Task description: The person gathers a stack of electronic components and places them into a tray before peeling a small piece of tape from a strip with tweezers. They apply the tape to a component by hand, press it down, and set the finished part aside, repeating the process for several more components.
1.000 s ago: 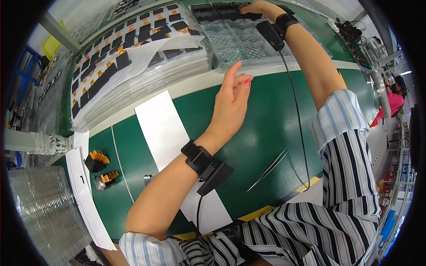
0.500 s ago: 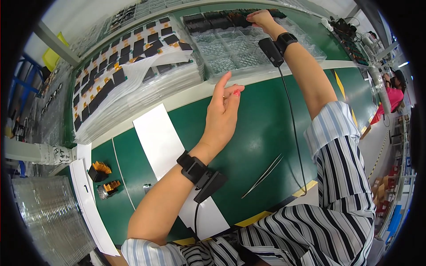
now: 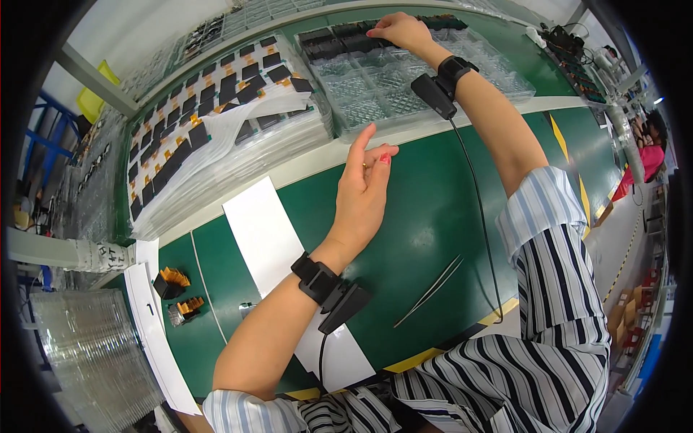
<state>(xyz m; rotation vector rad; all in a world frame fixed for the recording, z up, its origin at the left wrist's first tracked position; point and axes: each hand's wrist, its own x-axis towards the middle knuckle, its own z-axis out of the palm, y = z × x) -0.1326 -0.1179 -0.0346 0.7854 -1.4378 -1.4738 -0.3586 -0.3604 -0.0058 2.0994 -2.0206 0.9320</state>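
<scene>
My right hand (image 3: 403, 33) reaches over the far part of a clear plastic tray (image 3: 375, 108). Its fingers are pinched together at the row of dark flat pieces (image 3: 345, 40) along the tray's back edge. Whatever is between the fingertips cannot be made out. My left hand (image 3: 363, 191) hovers over the green table, nearer to me, with the index finger stretched out and nothing visible in it. A pair of tweezers (image 3: 429, 290) lies on the mat to the right of my left forearm.
Left of the tray stands a stack of trays (image 3: 231, 180) topped with black parts with orange tabs. A white sheet (image 3: 256, 220) lies under my left forearm. Two small orange-and-black parts (image 3: 172, 281) sit at left. A black cable (image 3: 480, 202) runs down from my right wrist.
My right hand has moved left along the row of dark pieces. My left hand has stayed in nearly the same place. The whole view has shifted slightly.
</scene>
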